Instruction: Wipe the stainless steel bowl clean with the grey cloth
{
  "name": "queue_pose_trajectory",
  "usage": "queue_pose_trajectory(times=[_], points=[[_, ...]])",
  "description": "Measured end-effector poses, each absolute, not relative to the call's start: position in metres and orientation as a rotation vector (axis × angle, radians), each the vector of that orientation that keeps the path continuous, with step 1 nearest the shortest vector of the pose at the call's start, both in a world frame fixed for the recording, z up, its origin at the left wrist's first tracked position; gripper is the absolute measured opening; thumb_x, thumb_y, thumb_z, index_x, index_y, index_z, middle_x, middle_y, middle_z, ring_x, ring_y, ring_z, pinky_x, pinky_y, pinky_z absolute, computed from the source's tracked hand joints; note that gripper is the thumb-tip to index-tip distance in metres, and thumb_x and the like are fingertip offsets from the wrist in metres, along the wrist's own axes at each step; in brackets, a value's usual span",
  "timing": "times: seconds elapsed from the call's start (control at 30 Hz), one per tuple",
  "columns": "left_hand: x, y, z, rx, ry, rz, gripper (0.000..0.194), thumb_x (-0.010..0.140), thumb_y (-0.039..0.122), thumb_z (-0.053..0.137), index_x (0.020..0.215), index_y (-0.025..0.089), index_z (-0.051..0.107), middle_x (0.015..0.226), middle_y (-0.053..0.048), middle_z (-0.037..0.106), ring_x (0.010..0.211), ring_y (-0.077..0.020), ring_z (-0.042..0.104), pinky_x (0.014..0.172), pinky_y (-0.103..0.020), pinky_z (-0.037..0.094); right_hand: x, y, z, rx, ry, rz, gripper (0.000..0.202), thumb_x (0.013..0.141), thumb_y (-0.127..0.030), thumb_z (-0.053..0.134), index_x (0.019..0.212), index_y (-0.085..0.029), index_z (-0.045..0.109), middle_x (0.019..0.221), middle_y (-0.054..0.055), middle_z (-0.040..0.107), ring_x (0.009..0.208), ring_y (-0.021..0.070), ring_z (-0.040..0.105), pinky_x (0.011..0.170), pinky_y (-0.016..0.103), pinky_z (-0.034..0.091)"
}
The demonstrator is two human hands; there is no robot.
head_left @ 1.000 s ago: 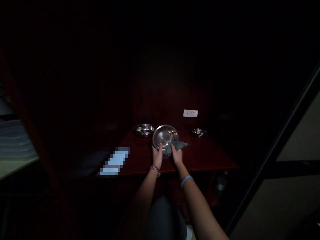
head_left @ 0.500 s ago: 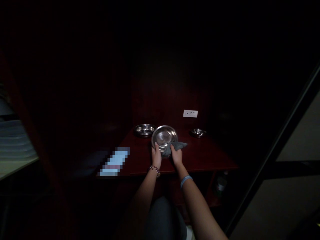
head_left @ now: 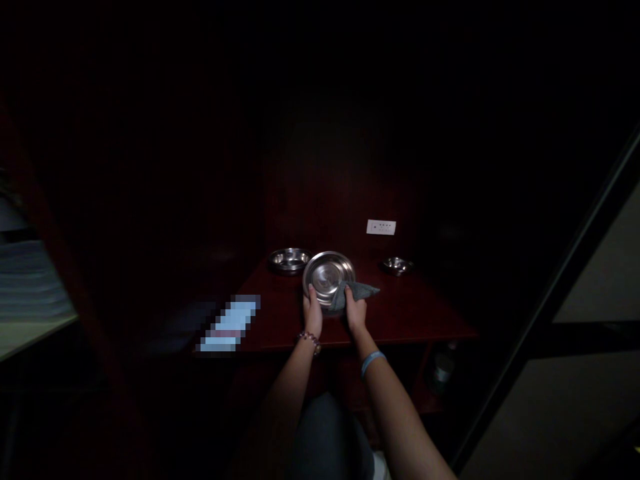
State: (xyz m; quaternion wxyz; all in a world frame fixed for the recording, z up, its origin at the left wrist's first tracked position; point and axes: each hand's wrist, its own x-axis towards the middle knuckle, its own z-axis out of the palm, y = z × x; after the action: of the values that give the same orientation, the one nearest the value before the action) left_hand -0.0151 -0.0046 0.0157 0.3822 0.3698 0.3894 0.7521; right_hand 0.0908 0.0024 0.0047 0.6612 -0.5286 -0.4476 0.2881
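A round stainless steel bowl (head_left: 326,272) is tilted toward me above the dark red desk. My left hand (head_left: 313,315) grips its lower left rim, thumb on the inside and fingers hidden underneath. In my right hand (head_left: 355,311) is a grey cloth (head_left: 341,294), pinched over the bowl's lower right rim; one corner of it sticks out to the right. Behind on the left stands another steel bowl (head_left: 290,260), wide and shallow. A smaller steel bowl (head_left: 397,266) rests at the back right.
The desk (head_left: 400,313) has a back panel with a white power socket (head_left: 381,227). A blurred-out bright rectangle (head_left: 233,323) lies at the left edge. Below right, a bottle (head_left: 442,370) stands on a lower shelf. Stacked pale items (head_left: 33,280) are at far left.
My right hand and the cloth have shifted slightly to the right along the bowl's rim. The bowl and my left hand stay nearly in place.
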Motion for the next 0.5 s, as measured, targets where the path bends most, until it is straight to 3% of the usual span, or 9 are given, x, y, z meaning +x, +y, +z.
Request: queue_pose_trajectory(times=[0.27,0.5], points=[[-0.0155,0.0034,0.0071,1.000,0.977,1.935,0.037,0.086,0.032,0.059,0.119,0.016,0.061,0.122,-0.012,0.067,0.118,-0.0217,0.061,0.106,-0.036,0.042,0.0917,0.0082,-0.0007,-1.239,-1.108,0.689,0.043,0.081,-0.048,0.063,0.101,-0.013,0.074,0.098,0.015,0.076,0.100,0.0244,0.071,0.086,0.029,0.052],[-0.0147,0.0019,0.0066,1.066,1.018,1.915,0.053,0.079,0.021,0.064,0.129,0.020,0.049,0.128,-0.010,0.062,0.118,-0.0210,0.060,0.108,-0.037,0.040,0.0918,0.0053,-0.0009,-1.252,-1.153,0.690,0.044,0.082,-0.050,0.062,0.100,-0.012,0.074,0.095,0.014,0.076,0.092,0.0240,0.073,0.080,0.029,0.054]])
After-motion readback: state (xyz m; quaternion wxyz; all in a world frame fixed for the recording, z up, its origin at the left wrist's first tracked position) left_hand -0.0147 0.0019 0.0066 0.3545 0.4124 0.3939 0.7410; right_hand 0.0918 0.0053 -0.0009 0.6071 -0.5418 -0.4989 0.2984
